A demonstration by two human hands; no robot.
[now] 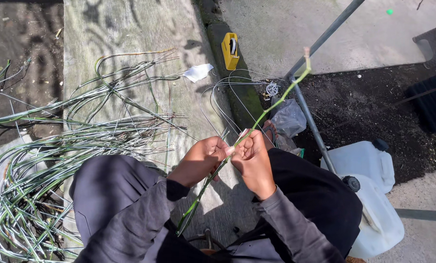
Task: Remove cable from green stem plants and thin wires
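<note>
1. Stem pile (57, 146) far left on the concrete (130, 29), long green-white strands, well apart from my hands.
2. My left hand (198, 160) is closed round the green stem (271, 104), fingers pinching it near the middle.
3. The stem runs tilted, from between my knees up to the right past the metal pole (310, 122).
4. My right hand (252, 163) grips the same stem, touching the left hand.
5. Yellow tape measure (230, 50) on the kerb above; plastic bag (288, 117) beside the pole.
6. White jugs (373, 195) at right, by my leg.
</note>
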